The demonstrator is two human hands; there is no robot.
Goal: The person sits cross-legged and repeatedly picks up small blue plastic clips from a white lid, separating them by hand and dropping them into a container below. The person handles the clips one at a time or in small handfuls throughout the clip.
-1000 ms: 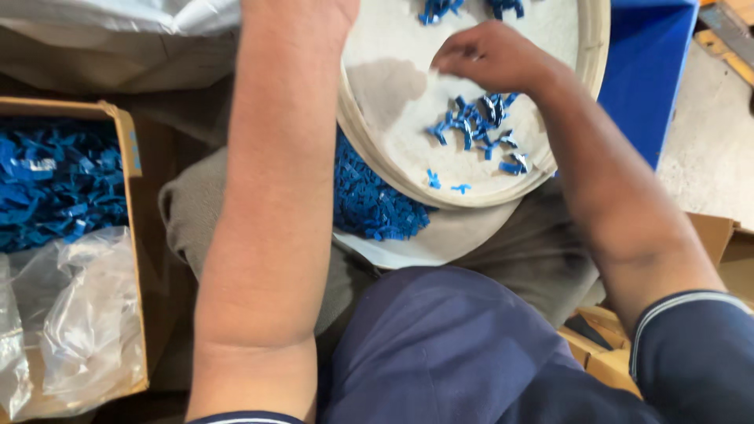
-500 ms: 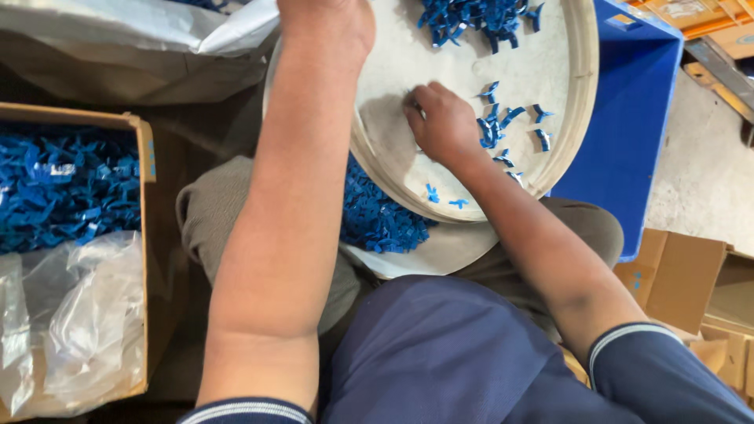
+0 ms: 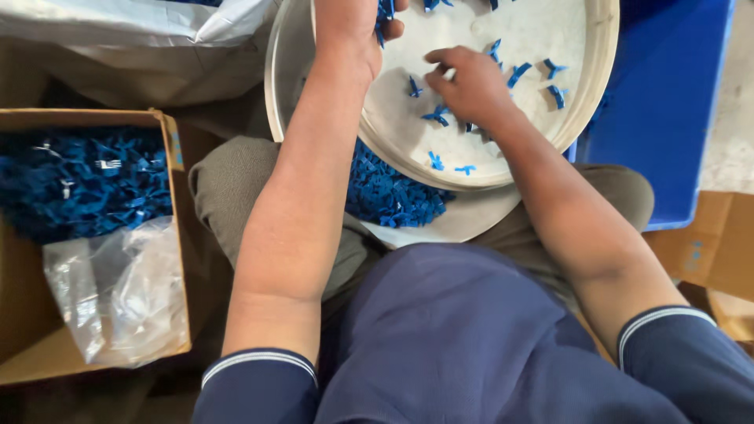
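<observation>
— So, what holds the most?

— Left of the lap, the open brown cardboard box [image 3: 174,235]: a heap of small blue plastic clips [image 3: 78,184] with a clear plastic bag [image 3: 118,290] lying in front.

— And the middle?

— On the knees, the round white shallow tray [image 3: 581,94] has scattered blue winged pieces [image 3: 436,115]; under it, a white basin [image 3: 471,224] shows a blue pile [image 3: 393,196].

— The hands?

— Left hand [image 3: 349,31] has its grip closed on blue pieces at the tray's far side. Right hand [image 3: 467,82] rests curled on the tray among pieces; whether it holds one, I cannot tell.
</observation>
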